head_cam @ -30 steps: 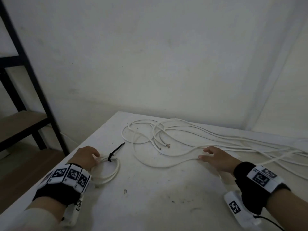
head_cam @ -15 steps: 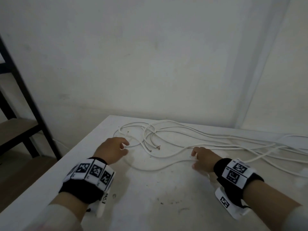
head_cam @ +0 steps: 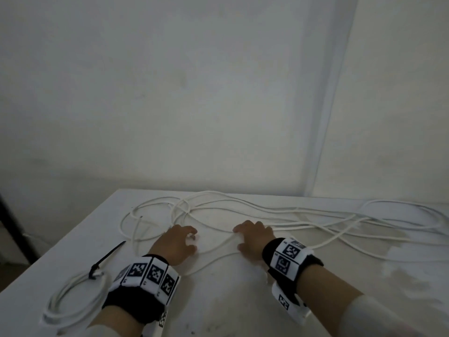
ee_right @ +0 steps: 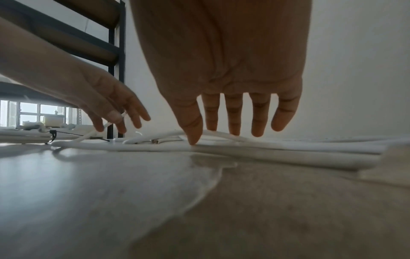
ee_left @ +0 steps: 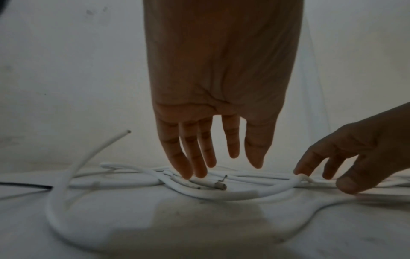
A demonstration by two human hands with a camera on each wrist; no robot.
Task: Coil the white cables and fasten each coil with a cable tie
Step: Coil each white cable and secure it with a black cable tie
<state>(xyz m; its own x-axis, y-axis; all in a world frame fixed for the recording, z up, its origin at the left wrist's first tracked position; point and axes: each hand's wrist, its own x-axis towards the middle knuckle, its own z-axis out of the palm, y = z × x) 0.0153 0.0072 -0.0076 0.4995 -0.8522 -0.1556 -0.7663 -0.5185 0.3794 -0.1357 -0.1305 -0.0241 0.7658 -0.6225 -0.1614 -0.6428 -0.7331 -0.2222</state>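
Observation:
Several loose white cables (head_cam: 303, 220) sprawl over the white table (head_cam: 230, 300). My left hand (head_cam: 190, 239) reaches down with straight fingers, and its fingertips (ee_left: 186, 172) touch a bunch of stripped cable ends (ee_left: 213, 185); it holds nothing. One free cable end (ee_left: 127, 131) sticks up to its left. My right hand (head_cam: 239, 238) is also flat and straight-fingered, and its thumb tip (ee_right: 193, 140) presses a cable strand (ee_right: 244, 149) onto the table. A finished coil (head_cam: 73, 300) with a black cable tie (head_cam: 107, 257) round it lies at the near left edge.
The table's left edge runs close beside the tied coil. A dark metal shelf (ee_right: 115, 52) stands off the table's left side. White walls meet in a corner behind the cables. Bare tabletop lies between my wrists and the near edge.
My left hand let go of the tied coil and moved right to the loose cable ends. My right hand slid left along the strand. The view swung right and down.

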